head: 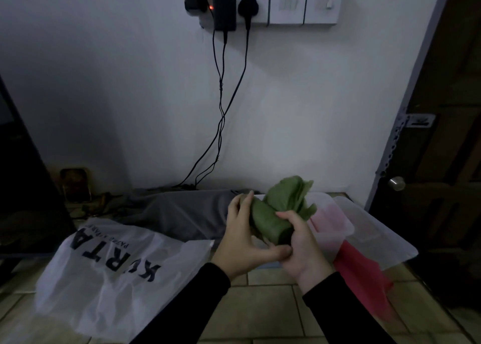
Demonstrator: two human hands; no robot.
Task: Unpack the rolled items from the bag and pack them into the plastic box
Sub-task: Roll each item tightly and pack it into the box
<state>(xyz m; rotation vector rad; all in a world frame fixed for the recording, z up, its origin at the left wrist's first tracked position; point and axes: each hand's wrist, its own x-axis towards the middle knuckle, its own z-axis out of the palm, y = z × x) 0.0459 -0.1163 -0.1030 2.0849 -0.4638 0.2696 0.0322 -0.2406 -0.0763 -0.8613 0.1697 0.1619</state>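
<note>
Only legible text: white translucent plastic carrier bag (pixel 117 273) lying at 8 o'clock on the tiled floor (pixel 260 317). Large black block letters, seen upside down from the head view, read roughly "K?RTA"; second character unclear. Smaller line beside it, too blurred to read. Nothing else readable.

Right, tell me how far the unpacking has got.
Partly done, by the look of it. A red item already lies in the plastic box, with red cloth trailing over its near edge. In hand: both hands, left hand and right hand, grip a green rolled item beside the box. Left: placing it; whether the white bag holds more cannot be seen.
</note>
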